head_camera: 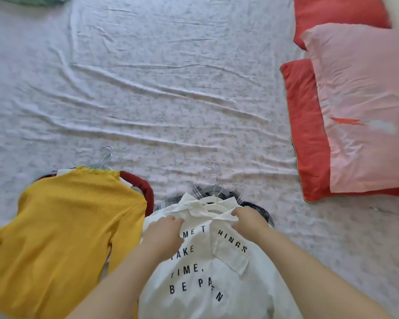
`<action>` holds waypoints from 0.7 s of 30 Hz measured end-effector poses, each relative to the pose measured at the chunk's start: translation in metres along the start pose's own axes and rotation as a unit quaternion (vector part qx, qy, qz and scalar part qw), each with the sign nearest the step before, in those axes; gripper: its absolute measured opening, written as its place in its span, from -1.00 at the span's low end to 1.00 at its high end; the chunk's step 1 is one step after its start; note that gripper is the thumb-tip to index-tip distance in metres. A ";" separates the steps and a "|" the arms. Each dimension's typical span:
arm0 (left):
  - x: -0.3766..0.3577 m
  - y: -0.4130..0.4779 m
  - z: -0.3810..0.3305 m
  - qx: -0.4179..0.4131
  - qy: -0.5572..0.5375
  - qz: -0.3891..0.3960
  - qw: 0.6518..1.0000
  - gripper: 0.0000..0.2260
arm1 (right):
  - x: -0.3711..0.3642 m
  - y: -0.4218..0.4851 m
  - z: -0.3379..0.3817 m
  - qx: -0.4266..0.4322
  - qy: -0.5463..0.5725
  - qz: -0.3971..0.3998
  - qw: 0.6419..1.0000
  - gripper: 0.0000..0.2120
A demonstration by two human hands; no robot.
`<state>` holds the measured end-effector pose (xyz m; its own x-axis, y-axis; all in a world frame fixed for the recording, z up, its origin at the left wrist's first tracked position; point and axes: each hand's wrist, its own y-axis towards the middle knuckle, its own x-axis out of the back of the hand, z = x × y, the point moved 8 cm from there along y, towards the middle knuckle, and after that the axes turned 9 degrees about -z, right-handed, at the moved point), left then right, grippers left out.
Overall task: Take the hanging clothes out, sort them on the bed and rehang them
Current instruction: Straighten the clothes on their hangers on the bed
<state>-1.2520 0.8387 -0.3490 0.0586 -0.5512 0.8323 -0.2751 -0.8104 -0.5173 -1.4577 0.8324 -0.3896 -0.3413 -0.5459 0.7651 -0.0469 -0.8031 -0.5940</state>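
Both hands, left [164, 236] and right [249, 221], pinch the white shirt [207, 272] collar, fingers closed on fabric. A yellow sweater [62, 226] lies just left of the shirt.

Only the person's two forearms and hands were in view, coming up from the bottom edge of the picture. Both forearms were bare along the whole length that showed: no sleeve, cuff or glove covered any of it. The left hand [164, 233] wore no ring, watch or band that could be made out, and its wrist was bare. The right hand [249, 221] was likewise unadorned, with a bare wrist. The fingers [240, 211] were short and rounded at the tips; the picture was too soft to show the nails.
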 end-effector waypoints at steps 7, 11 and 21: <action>-0.040 0.057 0.019 0.021 -0.035 -0.029 0.999 -0.58 | -0.022 0.092 -0.002 -0.019 0.072 -0.064 0.995 -0.70; -0.061 0.079 0.029 0.019 -0.057 -0.048 0.997 -0.55 | -0.035 0.135 -0.001 -0.049 0.126 -0.093 0.986 -0.74; -0.074 0.095 0.035 -0.014 -0.101 -0.110 0.989 -0.66 | -0.039 0.170 -0.001 -0.116 0.302 -0.187 0.927 -0.85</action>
<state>-1.2487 0.7958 -0.4668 0.3102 -0.3923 0.8659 -0.2602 -0.9111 -0.3196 -1.4537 0.7173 -0.5212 -0.7214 0.0502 0.6907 -0.4447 -0.7982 -0.4064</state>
